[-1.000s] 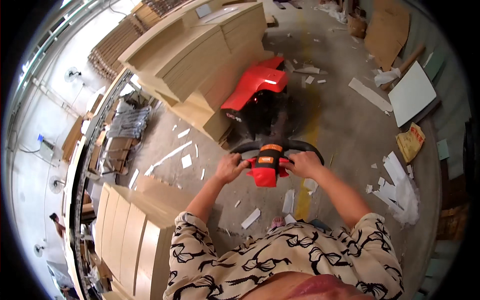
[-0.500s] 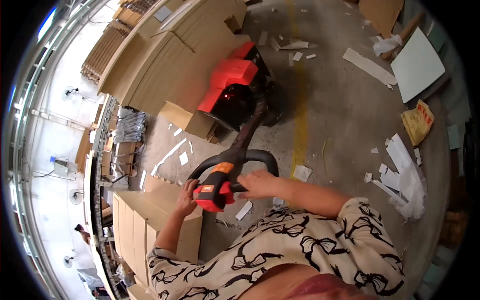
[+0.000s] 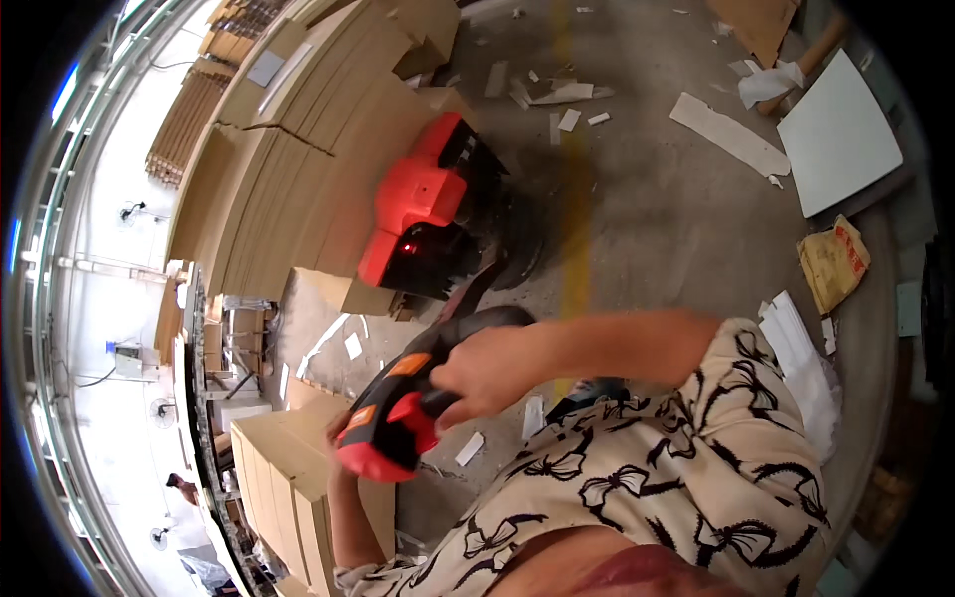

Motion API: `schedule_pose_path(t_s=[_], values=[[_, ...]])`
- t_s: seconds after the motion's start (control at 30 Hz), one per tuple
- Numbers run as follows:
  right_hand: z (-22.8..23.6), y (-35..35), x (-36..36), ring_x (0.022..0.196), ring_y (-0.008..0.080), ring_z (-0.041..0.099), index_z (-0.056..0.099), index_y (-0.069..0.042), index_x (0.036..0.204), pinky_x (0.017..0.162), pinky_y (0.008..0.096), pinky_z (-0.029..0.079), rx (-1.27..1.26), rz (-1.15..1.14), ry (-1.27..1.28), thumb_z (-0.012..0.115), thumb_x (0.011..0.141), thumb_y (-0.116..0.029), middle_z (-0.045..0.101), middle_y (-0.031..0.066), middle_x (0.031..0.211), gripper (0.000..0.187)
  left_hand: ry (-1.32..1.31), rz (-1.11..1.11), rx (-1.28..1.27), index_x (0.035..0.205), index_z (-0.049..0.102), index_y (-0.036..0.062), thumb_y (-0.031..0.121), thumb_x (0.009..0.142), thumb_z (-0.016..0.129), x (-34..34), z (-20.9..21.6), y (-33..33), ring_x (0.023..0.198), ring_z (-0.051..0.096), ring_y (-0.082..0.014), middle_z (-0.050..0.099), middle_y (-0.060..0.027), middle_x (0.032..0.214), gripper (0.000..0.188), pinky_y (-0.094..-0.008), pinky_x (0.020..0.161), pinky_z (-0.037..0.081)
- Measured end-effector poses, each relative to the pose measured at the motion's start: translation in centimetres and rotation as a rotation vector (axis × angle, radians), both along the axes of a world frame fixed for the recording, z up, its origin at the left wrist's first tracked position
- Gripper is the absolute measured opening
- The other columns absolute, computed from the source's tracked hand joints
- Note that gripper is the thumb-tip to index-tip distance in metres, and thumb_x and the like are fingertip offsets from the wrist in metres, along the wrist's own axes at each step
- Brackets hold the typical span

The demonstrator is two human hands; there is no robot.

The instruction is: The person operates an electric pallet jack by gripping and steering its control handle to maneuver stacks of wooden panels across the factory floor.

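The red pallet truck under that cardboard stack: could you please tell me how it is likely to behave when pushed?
The pallet truck probably feels heavy and slow to start, since tall cardboard stacks sit on it. It likely pivots readily: both hands, right hand and left hand, grip its steering handle. Paper scraps on the floor may snag its wheels.

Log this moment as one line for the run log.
right hand: gripping pallet truck handle | left hand: on handle's far side, mostly hidden | red pallet truck: beside stacked cardboard

We count one red pallet truck (image 3: 438,214) with one handle (image 3: 403,418), two hands on that handle, one white board (image 3: 841,134), one yellow bag (image 3: 834,261), and two stacks of cardboard sheets (image 3: 298,149).
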State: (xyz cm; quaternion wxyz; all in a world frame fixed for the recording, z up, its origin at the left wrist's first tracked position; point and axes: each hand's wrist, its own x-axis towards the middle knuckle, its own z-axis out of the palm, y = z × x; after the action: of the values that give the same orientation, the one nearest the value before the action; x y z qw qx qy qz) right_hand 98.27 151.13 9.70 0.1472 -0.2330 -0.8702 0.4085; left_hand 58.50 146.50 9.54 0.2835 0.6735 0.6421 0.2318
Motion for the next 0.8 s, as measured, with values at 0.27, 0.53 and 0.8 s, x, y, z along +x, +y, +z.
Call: schedule_pose_path(t_s=[0.27,0.53,0.8], values=[[0.8,5.3,3.6,0.082,0.0386,0.061,0.055,0.004,0.095,0.074,0.0451,0.047,0.009,0.267,0.083,0.052,0.086,-0.044,0.063,0.0223,0.083,0.049,0.777,-0.028,0.264,0.088,0.057,0.009,0.028,0.077,0.061,-2.8,-1.9,-0.3,0.073,0.058,-0.0199,0.06,-0.0037,0.078,0.022,-0.0307,0.064,0.046],[-1.8,14.2,18.5,0.081,0.0383,0.061,0.06,0.001,0.091,0.074,0.0446,0.047,0.019,0.536,0.084,0.056,0.083,-0.047,0.064,0.0202,0.084,0.049,0.065,0.463,0.192,0.112,0.056,0.0061,0.029,0.085,0.056,24.0,-2.5,-3.2,0.098,0.057,-0.0253,0.061,-0.0087,0.105,0.035,-0.0351,0.086,0.046],[-9.5,23.8,33.8,0.078,0.0324,0.062,0.063,-0.003,0.094,0.069,0.0411,0.047,0.033,0.848,0.134,0.062,0.076,-0.05,0.064,0.0148,0.08,0.05,-1.319,0.881,-0.186,0.126,0.045,0.0012,0.037,0.092,0.041,53.8,-6.7,2.6,0.108,0.053,-0.0271,0.055,-0.0137,0.119,0.049,-0.0398,0.095,0.042]])
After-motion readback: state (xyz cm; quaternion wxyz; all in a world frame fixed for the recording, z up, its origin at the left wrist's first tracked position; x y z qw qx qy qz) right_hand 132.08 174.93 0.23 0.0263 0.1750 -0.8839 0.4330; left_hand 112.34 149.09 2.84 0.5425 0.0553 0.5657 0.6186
